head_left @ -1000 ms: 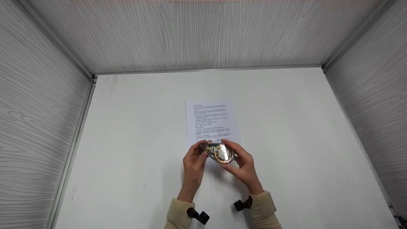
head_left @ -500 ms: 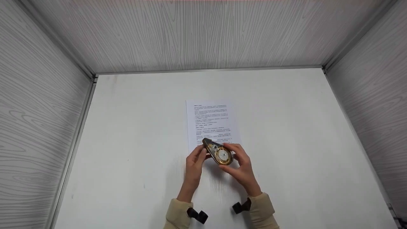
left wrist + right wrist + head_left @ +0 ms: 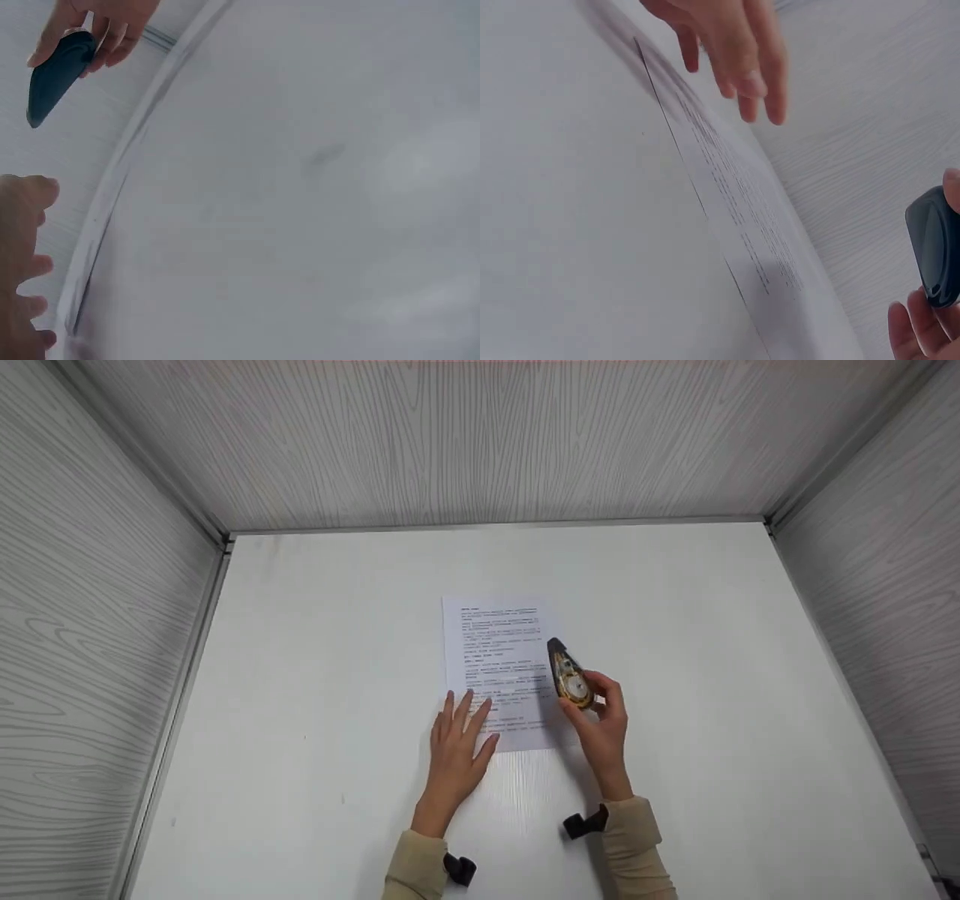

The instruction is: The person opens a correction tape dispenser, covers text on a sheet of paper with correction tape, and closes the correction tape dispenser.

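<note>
My right hand (image 3: 606,727) holds a teardrop-shaped correction tape (image 3: 571,681) at its round end, between thumb and fingers. Its narrow dark tip points away from me, over the right edge of the printed sheet (image 3: 495,622). Gold and white parts show through its top; the left wrist view shows a dark blue side of the correction tape (image 3: 60,75). My left hand (image 3: 456,754) has its fingers spread over the sheet's lower left part and holds nothing. In the right wrist view the left hand (image 3: 739,52) looks raised above the paper (image 3: 727,195).
The sheet lies on a white table (image 3: 315,660) with lines of print facing me. Grey wood-grain panels stand at the back (image 3: 480,442), the left (image 3: 90,660) and the right (image 3: 877,585). Dark wrist cameras sit at both cuffs.
Both hands were on the correction tape. The left hand has let go and spread its fingers over the sheet. The right hand has carried the correction tape right and farther away, turning its tip away from me.
</note>
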### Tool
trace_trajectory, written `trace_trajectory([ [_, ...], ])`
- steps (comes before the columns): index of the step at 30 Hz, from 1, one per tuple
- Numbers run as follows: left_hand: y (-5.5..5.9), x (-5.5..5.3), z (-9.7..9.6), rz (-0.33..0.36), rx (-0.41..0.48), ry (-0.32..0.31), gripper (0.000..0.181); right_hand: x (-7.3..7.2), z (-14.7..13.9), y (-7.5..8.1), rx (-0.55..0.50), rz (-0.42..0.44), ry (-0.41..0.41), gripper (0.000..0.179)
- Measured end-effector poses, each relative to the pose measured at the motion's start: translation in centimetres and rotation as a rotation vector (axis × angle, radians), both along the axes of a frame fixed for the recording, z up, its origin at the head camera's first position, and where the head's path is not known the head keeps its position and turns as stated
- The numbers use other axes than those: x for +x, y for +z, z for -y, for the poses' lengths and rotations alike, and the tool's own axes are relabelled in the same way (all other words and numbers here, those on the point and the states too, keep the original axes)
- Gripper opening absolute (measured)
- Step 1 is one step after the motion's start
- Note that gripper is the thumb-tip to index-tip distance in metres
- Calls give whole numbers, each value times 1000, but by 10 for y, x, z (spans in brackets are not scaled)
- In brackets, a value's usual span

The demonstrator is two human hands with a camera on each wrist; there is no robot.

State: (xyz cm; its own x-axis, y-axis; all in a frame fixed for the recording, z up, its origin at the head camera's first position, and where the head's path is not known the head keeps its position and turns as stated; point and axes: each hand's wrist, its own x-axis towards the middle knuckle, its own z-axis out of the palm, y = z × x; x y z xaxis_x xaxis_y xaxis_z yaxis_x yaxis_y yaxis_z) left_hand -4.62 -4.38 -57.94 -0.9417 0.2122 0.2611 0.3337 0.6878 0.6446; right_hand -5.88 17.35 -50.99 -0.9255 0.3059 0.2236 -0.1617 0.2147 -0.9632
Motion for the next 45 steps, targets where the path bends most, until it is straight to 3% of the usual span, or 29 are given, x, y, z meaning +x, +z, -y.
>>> trace_trajectory([
  [3,-5,2,3,30,-104,-15,57,-10,-10,-1,-56,65,-56,55],
  [5,-9,3,5,43,-145,-24,58,-19,-20,-9,-96,121,-92,55],
  [8,-13,3,7,36,-186,-32,57,-34,-32,-19,-145,210,-136,55],
  [12,-18,3,10,5,-210,-22,56,-52,-44,-29,-136,256,-162,57],
  [18,-19,4,10,-37,-203,-3,54,-75,-50,-46,-67,260,-165,56],
  [24,-18,4,10,-30,-216,0,54,-91,-51,-58,11,292,-141,55],
  [30,-18,5,11,-20,-234,1,53,-103,-51,-69,36,382,-144,56],
  [45,-17,5,12,-15,-235,-5,53,-123,-55,-78,277,378,-247,58],
])
